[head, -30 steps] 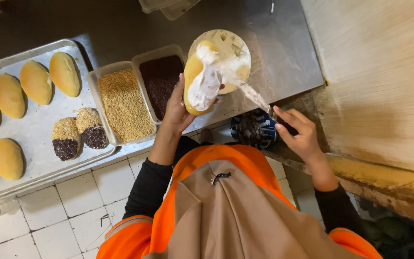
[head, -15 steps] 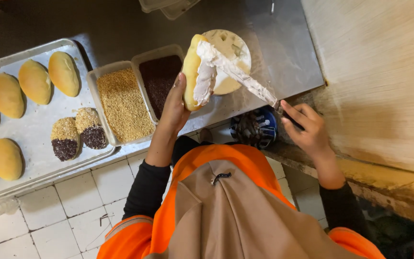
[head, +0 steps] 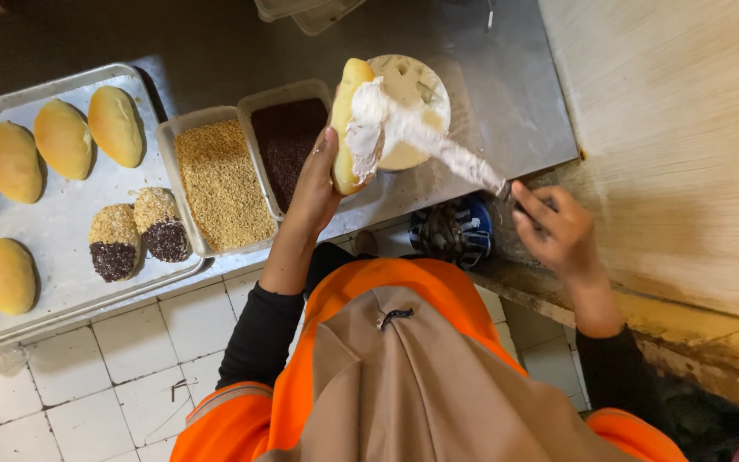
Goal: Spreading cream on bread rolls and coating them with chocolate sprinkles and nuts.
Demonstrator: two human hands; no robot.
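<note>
- Your left hand [head: 316, 184] grips a split bun [head: 345, 120].
- Your right hand [head: 558, 227] presses a cream-coated knife [head: 438, 145] against it.
- Topping trays [head: 220, 184] sit left.

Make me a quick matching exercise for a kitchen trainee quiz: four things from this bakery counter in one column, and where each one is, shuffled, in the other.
Things:
1. split bun
2. cream-covered knife
3. two topped buns
4. tub of dark sprinkles

Places:
A. on the metal baking tray
B. in the left hand
C. between the tub of golden crumbs and the held bun
D. in the right hand

Pairs: 1-B, 2-D, 3-A, 4-C
</note>
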